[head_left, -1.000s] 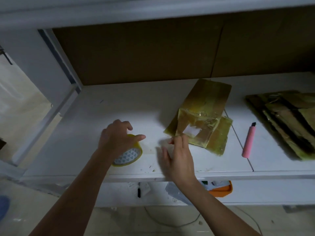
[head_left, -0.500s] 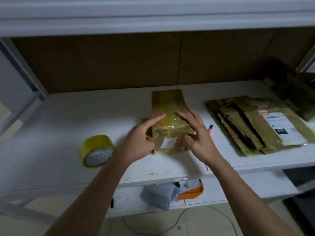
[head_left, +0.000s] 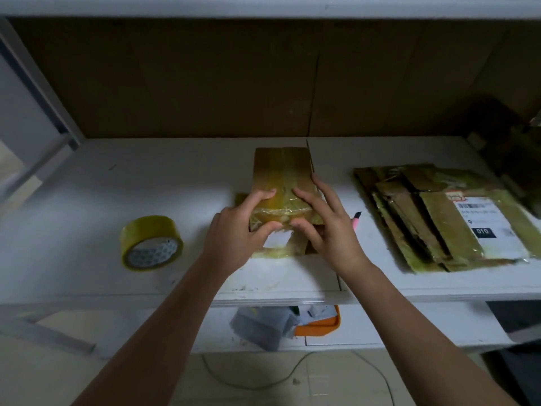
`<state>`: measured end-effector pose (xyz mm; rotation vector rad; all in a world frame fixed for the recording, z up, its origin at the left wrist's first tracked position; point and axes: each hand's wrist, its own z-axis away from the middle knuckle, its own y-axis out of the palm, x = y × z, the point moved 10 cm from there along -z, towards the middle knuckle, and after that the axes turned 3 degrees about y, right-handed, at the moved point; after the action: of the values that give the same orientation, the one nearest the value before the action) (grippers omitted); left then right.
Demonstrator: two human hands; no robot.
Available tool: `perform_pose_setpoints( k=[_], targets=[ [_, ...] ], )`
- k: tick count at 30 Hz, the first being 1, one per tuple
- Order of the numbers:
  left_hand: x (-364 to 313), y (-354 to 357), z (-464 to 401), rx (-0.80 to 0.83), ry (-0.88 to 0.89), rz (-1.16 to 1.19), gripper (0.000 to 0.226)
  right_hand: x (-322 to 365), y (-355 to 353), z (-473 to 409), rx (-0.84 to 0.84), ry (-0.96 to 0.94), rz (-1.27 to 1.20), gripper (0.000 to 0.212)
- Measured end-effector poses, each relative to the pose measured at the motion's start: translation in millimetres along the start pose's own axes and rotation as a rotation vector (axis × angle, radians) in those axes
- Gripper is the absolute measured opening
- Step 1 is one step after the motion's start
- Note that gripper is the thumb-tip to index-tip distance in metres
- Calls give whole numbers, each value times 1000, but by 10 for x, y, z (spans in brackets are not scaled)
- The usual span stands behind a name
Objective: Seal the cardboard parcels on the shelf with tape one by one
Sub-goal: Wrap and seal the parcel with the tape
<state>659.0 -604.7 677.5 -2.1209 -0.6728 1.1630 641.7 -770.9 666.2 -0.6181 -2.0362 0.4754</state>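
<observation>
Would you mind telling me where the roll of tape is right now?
In the head view, the tape roll lies on the white shelf, left of the left hand and the parcel, untouched.

The picture is dim. The brightest spot is the white shelf (head_left: 164,183) at 9 o'clock from the middle, where light falls softly from above. The brown back wall (head_left: 205,77) at 12 o'clock is dark and dull. The corner at 3 o'clock is almost black, and things there are hard to make out. Soft shadows lie under the 2 arms. The clear wrap on the parcel (head_left: 281,183) shines a little. Straight lines bend near the edges. Everything looks a bit soft and grainy.
</observation>
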Motion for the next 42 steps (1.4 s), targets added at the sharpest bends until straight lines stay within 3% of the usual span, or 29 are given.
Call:
perform_pose_setpoints(
  k=[5,9,12,16,20,24,26,29,31,33,36,38,40,42],
  targets=[
    [86,153,60,163,-48,4,86,11,59,22,82,-9,-25,68],
    [134,119,55,142,-74,157,70,33,17,0,-74,45,8,65],
    [87,96,32,76,-59,70,60,19,30,-34,-39,41,33,65],
    [117,153,70,179,-87,157,77,15,39,-13,38,-1,50,72],
    [120,144,125,267,-93,242,91,23,90,-32,-63,92,92,81],
    [91,135,139,341,-114,345,98,33,110,-50,64,70,76,77],
    [85,87,155,369,-128,423,103,13,94,-46,156,86,84,87],
    [279,-300,98,186,-187,311,92,36,41,-52,278,149,89,117],
    [508,-662,91,5,-231,141,68,145,-90,-78,268,174,104,121],
    [759,-882,128,-58,-304,-22,46,464,-280,-132,120,95,106,103],
    [1114,-927,232,30,-471,-141,44,1072,-143,-87,-12,-126,10,50],
    [1253,-914,290,108,-511,-179,48,1319,356,43,130,-173,-87,36],
    [1341,-924,331,155,-497,-198,47,1381,933,219,307,-146,-97,36],
    [1421,-985,387,178,-495,-190,40,1211,1348,287,356,-59,-49,34]
  ],
)
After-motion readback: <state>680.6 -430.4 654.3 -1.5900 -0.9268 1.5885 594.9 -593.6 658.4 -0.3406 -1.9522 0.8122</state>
